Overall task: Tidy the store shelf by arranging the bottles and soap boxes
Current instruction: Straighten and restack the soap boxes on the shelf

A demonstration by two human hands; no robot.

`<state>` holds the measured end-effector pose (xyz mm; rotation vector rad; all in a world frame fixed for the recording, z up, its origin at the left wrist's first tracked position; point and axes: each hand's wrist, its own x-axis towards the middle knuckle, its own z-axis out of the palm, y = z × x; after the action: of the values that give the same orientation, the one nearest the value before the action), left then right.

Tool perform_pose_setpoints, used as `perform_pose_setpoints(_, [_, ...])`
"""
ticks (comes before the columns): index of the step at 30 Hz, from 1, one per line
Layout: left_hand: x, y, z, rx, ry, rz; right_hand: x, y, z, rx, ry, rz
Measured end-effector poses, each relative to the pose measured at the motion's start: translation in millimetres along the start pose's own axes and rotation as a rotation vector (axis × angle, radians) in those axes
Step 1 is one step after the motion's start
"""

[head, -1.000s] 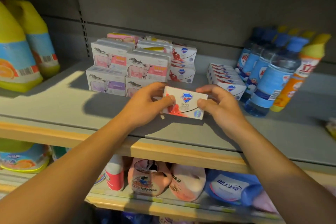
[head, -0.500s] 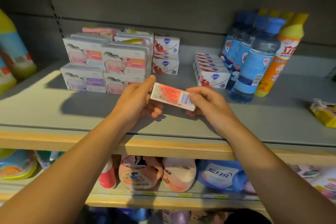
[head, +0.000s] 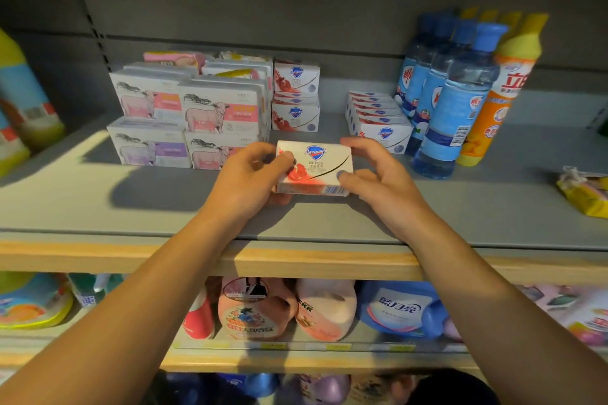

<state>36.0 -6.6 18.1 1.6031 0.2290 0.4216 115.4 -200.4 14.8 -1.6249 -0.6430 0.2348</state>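
Shelf (head: 98,200) first: its grey board runs across your whole view, with the sheep-printed soap boxes (head: 220,112) stacked at back left, the blue-capped bottles (head: 457,102) standing in a line at right beside the orange bottles (head: 496,108), and between them two groups of white soap: a short stack (head: 296,97) next to the sheep boxes and a front-to-back row (head: 378,118) next to the bottles. You hold one matching soap box (head: 314,168) just above the board in front of the gap between those groups, its long axis running left to right and its printed face turned up toward you. Your left hand (head: 250,181) grips its left end, thumb on the face; your right hand (head: 378,181) pinches its right end, so both hands are clamped on the one box. The row lies just beyond your right hand, the stack beyond and slightly left of the box; I judge the right hand nearer a slot at the row's front. Half a second ago the box showed its barcoded edge to you; now the logo face shows, and the grip on both ends is unchanged.
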Motion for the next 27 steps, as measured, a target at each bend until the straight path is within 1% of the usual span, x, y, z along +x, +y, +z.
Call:
perform_pose_setpoints(3, [-4, 0, -2, 0.053, -0.035, 0.101, 0, -1, 2, -0.016, 0.116, -0.064])
perform_pose_setpoints(6, [-9, 1, -4, 0.117, -0.072, 0.256, 0, 0, 3, -0.037, 0.123, -0.117])
perform_pose_setpoints(10, [-15, 0, -2, 0.158, -0.055, 0.413, -3, 2, 3, -0.115, 0.169, -0.199])
perform_pose_setpoints(12, [-16, -1, -3, 0.157, -0.049, 0.433, -3, 2, 3, -0.157, 0.184, -0.222])
perform_pose_setpoints(15, [-13, -2, -3, 0.195, -0.030, 0.426, -2, 2, 0, -0.139, 0.202, -0.230])
perform_pose_setpoints(18, [-8, -4, 2, 0.312, 0.008, 0.399, -3, 1, -7, -0.180, 0.208, -0.228])
perform_pose_setpoints(20, [-5, -5, 9, 0.486, -0.002, 0.429, -6, 2, -15, -0.280, 0.180, -0.213])
perform_pose_setpoints(22, [1, -4, 17, 0.631, -0.024, 0.461, -11, 4, -28, -0.435, 0.140, -0.190])
perform_pose_setpoints(25, [14, 0, 34, 0.785, -0.040, 0.497, -21, 10, -57, -0.784, 0.145, -0.126])
perform_pose_setpoints(27, [25, 1, 46, 0.865, -0.028, 0.513, -31, 12, -81, -0.999, 0.139, -0.023])
